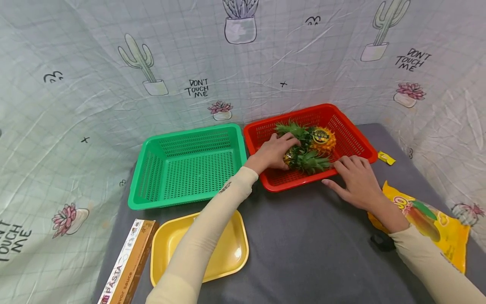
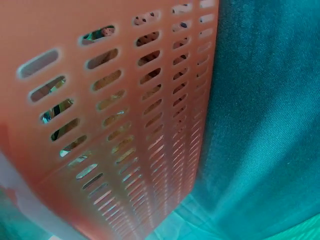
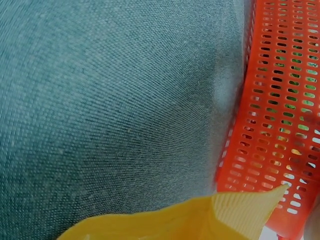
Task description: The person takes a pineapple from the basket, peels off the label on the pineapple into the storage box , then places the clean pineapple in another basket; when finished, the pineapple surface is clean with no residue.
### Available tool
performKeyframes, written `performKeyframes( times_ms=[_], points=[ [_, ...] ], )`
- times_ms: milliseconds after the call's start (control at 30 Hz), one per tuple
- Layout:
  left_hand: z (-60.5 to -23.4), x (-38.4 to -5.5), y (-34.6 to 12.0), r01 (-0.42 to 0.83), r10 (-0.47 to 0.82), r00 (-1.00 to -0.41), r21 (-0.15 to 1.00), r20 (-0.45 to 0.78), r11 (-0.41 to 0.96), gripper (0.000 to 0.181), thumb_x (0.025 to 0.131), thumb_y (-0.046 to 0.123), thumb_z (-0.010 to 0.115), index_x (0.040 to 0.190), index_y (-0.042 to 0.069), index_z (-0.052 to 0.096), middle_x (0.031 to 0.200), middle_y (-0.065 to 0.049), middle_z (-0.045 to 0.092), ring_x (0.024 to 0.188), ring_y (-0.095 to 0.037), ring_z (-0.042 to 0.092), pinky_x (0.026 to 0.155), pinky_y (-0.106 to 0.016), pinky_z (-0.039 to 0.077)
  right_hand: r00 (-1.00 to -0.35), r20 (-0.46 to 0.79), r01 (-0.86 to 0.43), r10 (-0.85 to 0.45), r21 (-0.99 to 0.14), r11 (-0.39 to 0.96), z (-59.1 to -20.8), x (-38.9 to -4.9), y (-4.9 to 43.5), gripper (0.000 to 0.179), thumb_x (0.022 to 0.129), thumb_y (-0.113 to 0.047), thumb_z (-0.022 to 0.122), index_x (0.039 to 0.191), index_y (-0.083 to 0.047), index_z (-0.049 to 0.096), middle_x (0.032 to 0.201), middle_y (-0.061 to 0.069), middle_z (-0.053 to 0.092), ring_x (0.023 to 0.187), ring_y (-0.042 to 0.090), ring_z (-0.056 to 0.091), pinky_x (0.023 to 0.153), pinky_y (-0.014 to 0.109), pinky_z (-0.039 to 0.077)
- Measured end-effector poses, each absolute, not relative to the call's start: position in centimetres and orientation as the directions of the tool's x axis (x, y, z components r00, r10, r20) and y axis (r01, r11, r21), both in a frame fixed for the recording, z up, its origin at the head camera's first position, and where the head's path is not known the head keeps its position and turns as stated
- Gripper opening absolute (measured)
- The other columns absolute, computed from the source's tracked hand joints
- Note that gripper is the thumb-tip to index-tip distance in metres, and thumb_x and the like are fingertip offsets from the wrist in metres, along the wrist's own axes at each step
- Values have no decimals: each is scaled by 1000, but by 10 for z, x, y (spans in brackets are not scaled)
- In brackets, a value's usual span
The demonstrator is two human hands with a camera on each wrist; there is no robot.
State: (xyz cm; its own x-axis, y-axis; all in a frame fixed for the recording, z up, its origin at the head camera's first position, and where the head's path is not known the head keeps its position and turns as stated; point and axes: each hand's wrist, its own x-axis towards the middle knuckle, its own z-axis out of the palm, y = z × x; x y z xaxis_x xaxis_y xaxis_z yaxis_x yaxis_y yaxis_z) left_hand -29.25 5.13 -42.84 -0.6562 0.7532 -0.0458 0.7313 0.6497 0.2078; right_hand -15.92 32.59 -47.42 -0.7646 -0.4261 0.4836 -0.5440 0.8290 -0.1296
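In the head view, two small pineapples lie in the red basket (image 1: 282,186). My left hand (image 1: 275,152) reaches over the basket's left side and grips the nearer pineapple (image 1: 290,157), its fingers curled over the body. That fruit's green crown points right. Behind it lies the other pineapple (image 1: 329,140), with a black and yellow label and its crown toward the left. My right hand (image 1: 357,180) is at the basket's front right rim, fingers loosely bent and thumb apart, holding nothing. Both wrist views show the basket's slotted wall (image 2: 150,120), with neither hand's grip visible there.
Left of the red basket stands a green basket (image 1: 152,205). A yellow tray (image 1: 240,236) and a pasta box (image 1: 127,261) lie nearer. At right are a yellow mango-print bag (image 1: 433,223), partly under my right forearm, and a small yellow packet (image 1: 386,158). A patterned curtain hangs behind.
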Motion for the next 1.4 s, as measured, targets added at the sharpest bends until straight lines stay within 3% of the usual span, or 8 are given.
performKeyframes(
  times_ms=[167,333,733,1000,1167,1400],
  points=[
    [-428,-292,48,731,755,-654,212,-49,648,77,83,39,91,151,27,55,153,2,45,117,-28,48,84,-40,55,-762,490,-544,-423,-130,829,-475,-160,326,49,93,-51,70,109,-6,65,104,17,58,97,44,50,91,63,36],
    [-429,-292,44,737,762,-645,222,-48,638,78,83,44,90,151,28,55,153,3,46,121,-27,48,92,-42,52,-756,499,-551,-424,-134,824,-475,-160,327,51,94,-55,68,109,-6,65,103,16,58,97,44,50,91,63,36],
    [-427,-294,40,758,786,-616,238,-45,608,75,82,44,89,147,26,56,149,4,48,120,-22,52,96,-42,47,-759,496,-547,-421,-136,826,-475,-160,325,53,93,-55,69,111,-5,66,104,16,58,97,44,50,91,63,36],
    [-420,-292,38,764,790,-612,249,-11,595,74,81,44,90,145,25,58,147,4,50,123,-14,54,109,-40,38,-746,528,-549,-407,-140,824,-476,-161,324,61,100,-61,57,107,-1,62,100,18,57,97,46,50,91,64,36],
    [-414,-289,37,757,784,-621,259,0,600,74,81,44,89,145,24,57,146,5,51,122,-15,54,107,-38,41,-744,539,-548,-395,-154,822,-478,-162,324,60,101,-61,54,103,-1,59,97,17,56,96,45,49,91,64,35],
    [-397,-285,35,759,779,-626,247,23,602,74,80,43,91,144,25,58,143,6,51,116,-14,53,98,-37,42,-760,511,-546,-402,-167,821,-478,-162,326,51,99,-53,63,101,-3,56,97,16,54,96,43,48,90,63,34]
  ],
)
